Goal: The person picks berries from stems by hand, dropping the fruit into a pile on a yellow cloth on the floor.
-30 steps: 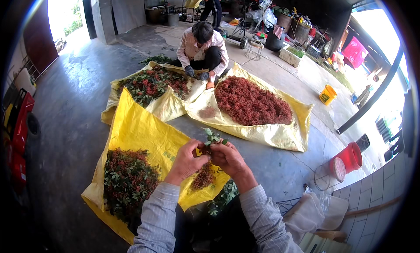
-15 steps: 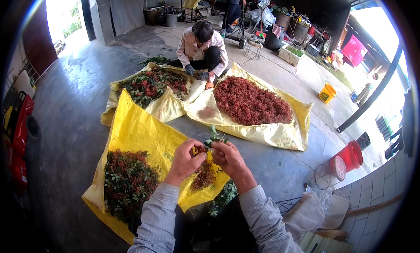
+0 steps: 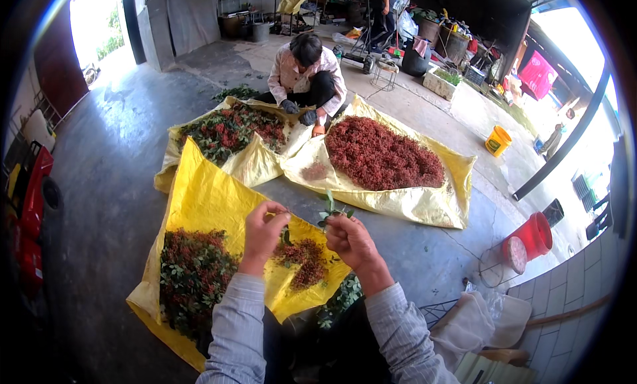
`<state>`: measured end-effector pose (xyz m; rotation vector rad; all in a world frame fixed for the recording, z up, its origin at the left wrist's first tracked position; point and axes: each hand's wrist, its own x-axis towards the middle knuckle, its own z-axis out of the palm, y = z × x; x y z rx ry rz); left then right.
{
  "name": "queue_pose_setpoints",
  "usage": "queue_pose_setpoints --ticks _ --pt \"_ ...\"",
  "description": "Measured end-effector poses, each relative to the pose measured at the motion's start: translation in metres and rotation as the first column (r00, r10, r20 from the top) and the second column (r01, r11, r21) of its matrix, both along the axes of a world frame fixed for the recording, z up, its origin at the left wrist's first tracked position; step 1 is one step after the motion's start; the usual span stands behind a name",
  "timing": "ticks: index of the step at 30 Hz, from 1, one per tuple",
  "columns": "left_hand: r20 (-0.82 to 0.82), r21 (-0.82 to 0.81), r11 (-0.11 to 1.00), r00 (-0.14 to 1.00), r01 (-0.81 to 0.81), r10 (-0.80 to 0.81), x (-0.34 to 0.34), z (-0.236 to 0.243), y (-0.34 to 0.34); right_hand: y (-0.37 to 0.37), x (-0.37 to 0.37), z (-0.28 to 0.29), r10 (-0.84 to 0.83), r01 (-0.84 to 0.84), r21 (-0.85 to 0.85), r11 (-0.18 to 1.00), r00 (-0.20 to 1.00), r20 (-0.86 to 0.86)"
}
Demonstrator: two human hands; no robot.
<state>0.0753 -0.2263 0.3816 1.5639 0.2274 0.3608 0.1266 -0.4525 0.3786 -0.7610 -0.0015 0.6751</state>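
Observation:
My right hand (image 3: 357,243) is closed in a pinch on a green leafy sprig (image 3: 332,213), its leaves standing above the fingers. To its left, apart from it, my left hand (image 3: 263,234) has thumb and forefinger pressed together; what they hold, if anything, is too small to make out. Below both lies a yellow woven sheet (image 3: 206,193). On it a small heap of red berry clusters (image 3: 309,268), which look like Sichuan pepper, sits under my hands. A larger pile of leafy berry branches (image 3: 199,268) covers the sheet's left part.
Opposite me a crouching person (image 3: 306,78) in dark gloves works beside a sheet of leafy berries (image 3: 229,128). A big red berry heap (image 3: 381,152) fills another sheet. Green leaves (image 3: 342,301) lie by my knees. At right stand a red bucket (image 3: 533,234) and a yellow bucket (image 3: 497,142).
My hands have moved apart, the left one up and leftward. Red berries that were at my left fingertips no longer show there. The person standing at the back has shifted right.

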Motion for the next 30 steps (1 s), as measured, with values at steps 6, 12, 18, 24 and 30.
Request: queue_pose_setpoints --ticks 6,12,18,24,30 --pt "-0.061 -0.618 0.780 0.982 0.102 -0.177 -0.005 0.003 0.007 0.002 -0.001 0.002 0.063 -0.044 -0.139 0.989 0.989 0.137" --pt "-0.054 -0.694 0.706 0.967 0.143 -0.249 -0.004 0.002 -0.007 0.025 -0.014 0.006 0.053 -0.013 -0.227 0.974 0.983 0.174" --pt "-0.030 -0.720 0.679 0.971 0.143 -0.237 -0.002 -0.004 -0.005 0.022 -0.013 0.009 0.115 -0.016 -0.338 0.941 0.954 0.276" --pt "-0.013 -0.710 0.681 0.963 0.180 -0.268 -0.004 -0.003 -0.002 0.029 -0.017 0.012 0.109 0.020 -0.376 0.926 0.942 0.316" --pt "-0.037 -0.679 0.689 0.927 0.252 -0.374 -0.007 0.002 0.003 0.021 -0.008 0.001 0.047 0.080 -0.374 0.924 0.947 0.318"
